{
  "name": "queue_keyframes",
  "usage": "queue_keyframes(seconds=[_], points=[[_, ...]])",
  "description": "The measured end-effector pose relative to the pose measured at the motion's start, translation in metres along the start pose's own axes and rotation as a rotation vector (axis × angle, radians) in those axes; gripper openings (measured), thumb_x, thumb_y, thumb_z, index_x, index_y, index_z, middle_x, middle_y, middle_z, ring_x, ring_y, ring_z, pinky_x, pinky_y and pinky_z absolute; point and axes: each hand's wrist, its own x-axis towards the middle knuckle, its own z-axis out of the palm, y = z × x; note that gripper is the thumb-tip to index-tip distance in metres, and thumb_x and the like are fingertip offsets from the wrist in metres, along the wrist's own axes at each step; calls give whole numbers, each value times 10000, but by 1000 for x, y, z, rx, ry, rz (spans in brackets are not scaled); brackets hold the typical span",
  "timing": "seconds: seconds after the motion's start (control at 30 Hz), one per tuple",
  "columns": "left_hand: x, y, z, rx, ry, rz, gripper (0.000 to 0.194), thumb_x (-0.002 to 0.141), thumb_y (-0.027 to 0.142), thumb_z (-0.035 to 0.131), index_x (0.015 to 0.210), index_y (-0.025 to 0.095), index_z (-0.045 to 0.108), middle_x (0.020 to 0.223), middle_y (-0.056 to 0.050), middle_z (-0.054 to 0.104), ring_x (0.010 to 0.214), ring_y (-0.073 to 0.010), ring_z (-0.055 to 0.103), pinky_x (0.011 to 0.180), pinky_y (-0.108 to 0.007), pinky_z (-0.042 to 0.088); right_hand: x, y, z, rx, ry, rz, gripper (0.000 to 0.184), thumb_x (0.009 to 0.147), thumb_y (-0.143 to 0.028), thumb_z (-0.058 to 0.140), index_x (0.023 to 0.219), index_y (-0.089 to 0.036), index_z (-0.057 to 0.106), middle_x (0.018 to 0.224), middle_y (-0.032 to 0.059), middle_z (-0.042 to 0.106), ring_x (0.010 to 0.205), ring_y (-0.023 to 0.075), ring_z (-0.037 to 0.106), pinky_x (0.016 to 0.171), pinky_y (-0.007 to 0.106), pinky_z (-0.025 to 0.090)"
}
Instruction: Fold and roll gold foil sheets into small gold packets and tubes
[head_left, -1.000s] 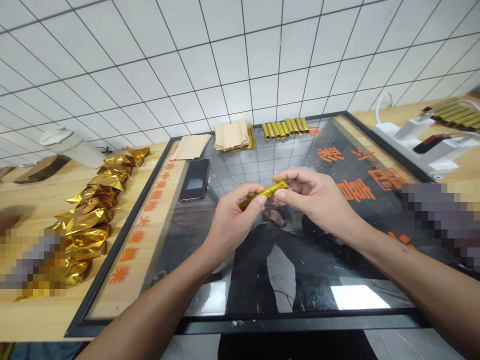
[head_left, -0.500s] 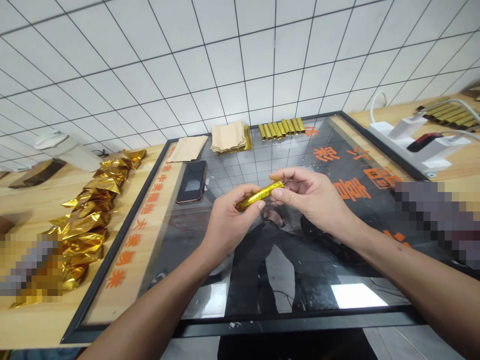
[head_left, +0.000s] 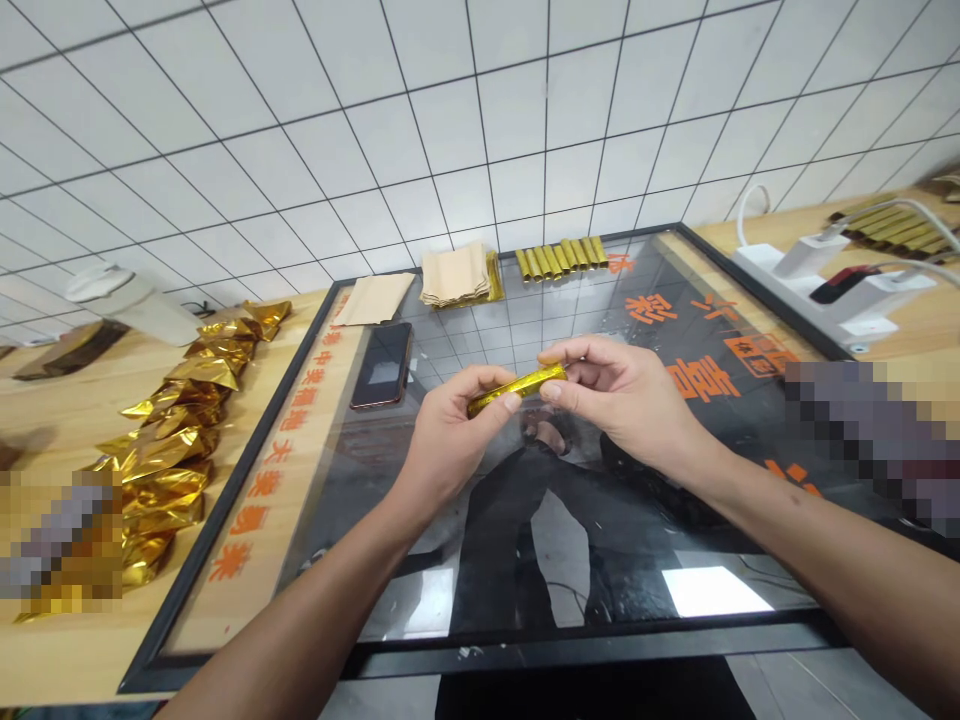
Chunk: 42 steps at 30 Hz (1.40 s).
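Note:
Between my two hands, above the framed glass panel [head_left: 420, 480], is a shiny gold foil roll [head_left: 534, 384], lying slantwise with its right end higher. My left hand [head_left: 457, 425] closes around its left end, thumb along the near side. At the right end, my right hand [head_left: 611, 390] pinches it between thumb and fingers. A row of similar gold rolls [head_left: 561, 260] lies along the panel's far edge. Left of these is a stack of brown paper sheets [head_left: 454, 274] with gold foil beneath, and beside it another brown paper piece [head_left: 375, 298].
A phone [head_left: 382, 365] lies on the panel's left side. Crumpled gold foil pieces [head_left: 176, 440] line the wooden table at left, near a white lidded cup [head_left: 139, 300]. A power strip [head_left: 810, 290] with plugs and cables sits at right, by more gold rolls [head_left: 892, 230]. A tiled wall stands behind.
The foil roll has tilted slightly flatter between my fingers, and my left thumb has shifted a little along it. Both hands still hold it in nearly the same place.

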Motion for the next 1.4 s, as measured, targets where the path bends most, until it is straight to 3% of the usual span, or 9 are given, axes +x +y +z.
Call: queue_keyframes(seconds=[0.13,0.33,0.5,0.67,0.8,0.93,1.07,1.17,1.4], points=[[5,-6,-1,-100,-18,-74,281,864,429,846,1046,227,776,1054,-75,785,948,-225,742,821,-384,658,-3,-2,4,2,-6,-45,380,831,-408,886,1127,-217,743,785,7,715,690,191,698,588,338,591],[6,-9,-1,-79,-33,-37,214,888,410,846,1033,256,812,1107,-65,814,1050,-250,766,966,-460,651,-4,-5,4,-89,-6,-130,304,854,-410,872,1079,-229,778,869,37,720,753,190,701,627,330,597],[6,-12,0,-111,-30,-40,278,846,452,884,1035,257,824,1152,-72,826,1109,-281,767,1054,-535,612,-4,-4,3,-146,-35,-194,199,884,-334,845,1050,-238,790,940,39,704,784,171,680,649,311,584],[6,-16,0,-127,-31,-43,270,845,428,888,1040,254,818,1129,-65,826,1067,-244,775,997,-448,632,-5,-4,3,-172,-26,-234,197,896,-329,839,1066,-241,789,988,35,700,794,160,678,663,301,581],[6,-16,0,-140,-14,-45,293,824,439,907,1028,246,825,1111,-72,823,1046,-247,767,985,-449,626,-5,-4,3,-182,-27,-251,159,918,-317,818,1058,-249,791,1009,35,712,806,159,679,682,306,580],[5,-11,-1,-156,9,-19,227,843,373,894,1023,246,835,1077,-51,815,1032,-218,741,984,-382,595,-6,-6,5,-150,-6,-213,189,915,-333,819,1078,-245,784,974,36,715,818,174,690,685,316,579],[2,-5,-1,-38,50,93,143,911,297,825,1037,228,809,1046,-44,771,1000,-195,699,928,-324,556,-8,-8,7,-48,19,-123,295,895,-349,838,1143,-246,716,855,6,704,738,172,681,634,313,558],[-2,0,1,100,61,182,61,945,233,765,1005,221,772,1030,-40,735,984,-188,676,897,-315,538,-7,-8,8,26,26,-100,290,881,-373,856,1052,-261,649,812,-13,699,700,168,678,605,307,542],[-3,4,4,345,84,348,106,933,106,692,929,212,701,965,-20,713,912,-167,654,819,-298,520,-2,-5,4,28,45,-83,343,840,-464,896,937,-234,661,919,33,760,812,201,732,703,339,591]])
